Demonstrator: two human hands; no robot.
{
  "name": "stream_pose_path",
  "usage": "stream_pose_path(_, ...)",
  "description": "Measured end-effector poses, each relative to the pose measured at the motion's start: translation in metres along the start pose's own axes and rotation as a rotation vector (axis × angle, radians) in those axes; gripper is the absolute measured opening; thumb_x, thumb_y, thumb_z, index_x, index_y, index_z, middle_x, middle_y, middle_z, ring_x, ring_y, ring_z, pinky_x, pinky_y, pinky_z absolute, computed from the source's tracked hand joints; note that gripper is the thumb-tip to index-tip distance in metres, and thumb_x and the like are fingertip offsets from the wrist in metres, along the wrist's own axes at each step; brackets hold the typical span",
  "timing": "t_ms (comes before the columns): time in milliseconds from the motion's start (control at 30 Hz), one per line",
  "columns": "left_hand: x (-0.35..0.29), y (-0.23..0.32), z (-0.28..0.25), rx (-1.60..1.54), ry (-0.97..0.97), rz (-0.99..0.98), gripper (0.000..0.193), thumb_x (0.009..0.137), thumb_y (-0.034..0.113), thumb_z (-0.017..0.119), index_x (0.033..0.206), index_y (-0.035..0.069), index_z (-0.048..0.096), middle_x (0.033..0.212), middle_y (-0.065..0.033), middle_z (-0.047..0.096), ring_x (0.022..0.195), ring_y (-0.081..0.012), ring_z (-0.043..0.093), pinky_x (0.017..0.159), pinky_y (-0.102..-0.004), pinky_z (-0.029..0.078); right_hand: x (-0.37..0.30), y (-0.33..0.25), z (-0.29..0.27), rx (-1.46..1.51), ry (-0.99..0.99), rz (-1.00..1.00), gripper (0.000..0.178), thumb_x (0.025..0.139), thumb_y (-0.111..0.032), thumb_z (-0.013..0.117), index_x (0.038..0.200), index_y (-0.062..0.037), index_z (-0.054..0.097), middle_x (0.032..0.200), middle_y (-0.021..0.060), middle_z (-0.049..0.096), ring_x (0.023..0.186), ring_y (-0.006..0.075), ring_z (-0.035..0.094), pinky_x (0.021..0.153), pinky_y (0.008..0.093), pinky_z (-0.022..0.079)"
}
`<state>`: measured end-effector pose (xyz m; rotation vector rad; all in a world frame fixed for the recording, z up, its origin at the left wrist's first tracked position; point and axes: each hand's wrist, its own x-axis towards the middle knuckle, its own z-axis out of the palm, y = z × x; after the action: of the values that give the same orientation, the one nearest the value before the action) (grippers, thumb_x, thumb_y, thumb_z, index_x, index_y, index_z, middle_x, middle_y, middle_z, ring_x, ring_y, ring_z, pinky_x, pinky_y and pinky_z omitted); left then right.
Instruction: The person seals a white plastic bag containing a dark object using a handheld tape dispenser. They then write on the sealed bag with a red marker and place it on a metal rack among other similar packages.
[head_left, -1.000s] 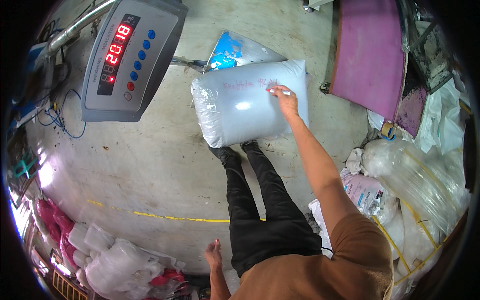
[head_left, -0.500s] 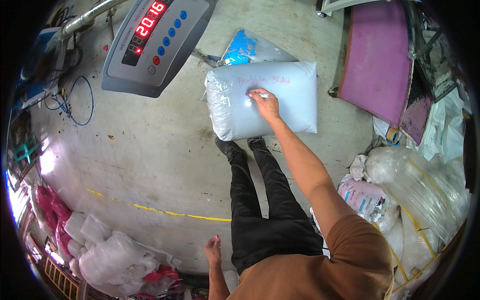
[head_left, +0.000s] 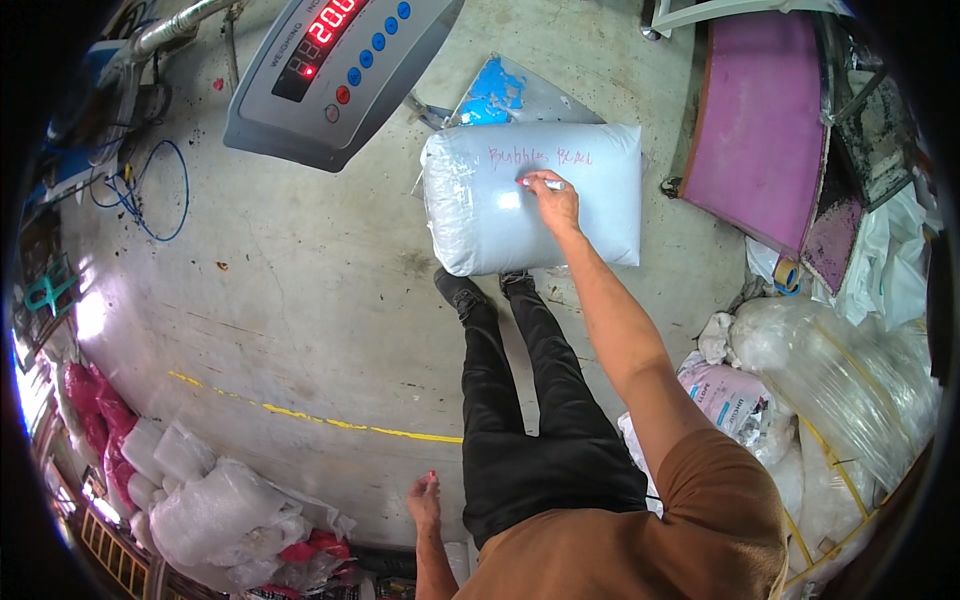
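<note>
A large, plump white sack (head_left: 590, 225) with shiny clear tape round its left end lies on a metal platform (head_left: 555, 104) with peeling blue patches. Red handwriting runs along the sack's upper part. In my right hand (head_left: 559, 207) is a white marker (head_left: 545, 183), its red tip close to the sack's surface below the writing; whether it touches I cannot tell. My left hand (head_left: 426, 502) hangs low beside my leg, with the fingers closed on a small red piece (head_left: 432, 475) that looks like the marker's cap.
A grey weighing indicator (head_left: 340, 85) with lit red digits stands at the upper left. A purple panel (head_left: 755, 130) leans at the right, above bundled clear plastic (head_left: 830, 365). More plastic-wrapped bundles (head_left: 225, 515) lie at lower left. A blue cable (head_left: 160, 190) curls on the floor.
My right hand and the marker have shifted slightly right across the sack. The whole view has moved a little, and the indicator's digits differ. My left hand has kept its pose.
</note>
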<state>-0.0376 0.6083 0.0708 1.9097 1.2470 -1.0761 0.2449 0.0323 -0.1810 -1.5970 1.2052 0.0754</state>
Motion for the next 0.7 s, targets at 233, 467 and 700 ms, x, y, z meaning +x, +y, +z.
stream_pose_path(233, -0.001, 0.009, 0.0, 0.0, -0.022, -0.021, 0.011, 0.094, 0.011, 0.072, 0.1, 0.002, 0.069, 0.089, -0.0027, 0.069, 0.077, -0.0109, 0.063, 0.069, -0.0262, 0.05, -0.007, -0.005, 0.001, -0.029, -0.037, 0.011, 0.025, 0.091, -0.028, 0.066, 0.103, -0.01, 0.078, 0.093, 0.0038, 0.077, 0.089, 0.0126, 0.069, 0.082, 0.0261, 0.051)
stream_pose_path(467, 0.001, 0.004, -0.006, -0.031, -0.023, -0.021, 0.01, 0.094, 0.01, 0.071, 0.099, 0.002, 0.068, 0.087, -0.003, 0.069, 0.075, -0.0113, 0.063, 0.068, -0.0265, 0.05, 0.005, 0.017, 0.01, 0.11, 0.079, -0.037, 0.027, 0.086, -0.037, 0.069, 0.099, -0.0161, 0.08, 0.091, 0.0061, 0.077, 0.087, 0.0207, 0.071, 0.083, 0.0331, 0.053)
stream_pose_path(700, -0.002, 0.004, -0.003, 0.01, -0.012, -0.011, 0.011, 0.094, 0.011, 0.072, 0.098, 0.002, 0.069, 0.087, -0.0032, 0.069, 0.075, -0.0113, 0.063, 0.068, -0.0261, 0.05, 0.004, 0.017, 0.019, -0.085, 0.074, -0.046, 0.027, 0.086, -0.04, 0.068, 0.097, -0.0186, 0.081, 0.092, 0.0117, 0.076, 0.088, 0.0279, 0.071, 0.083, 0.0368, 0.054)
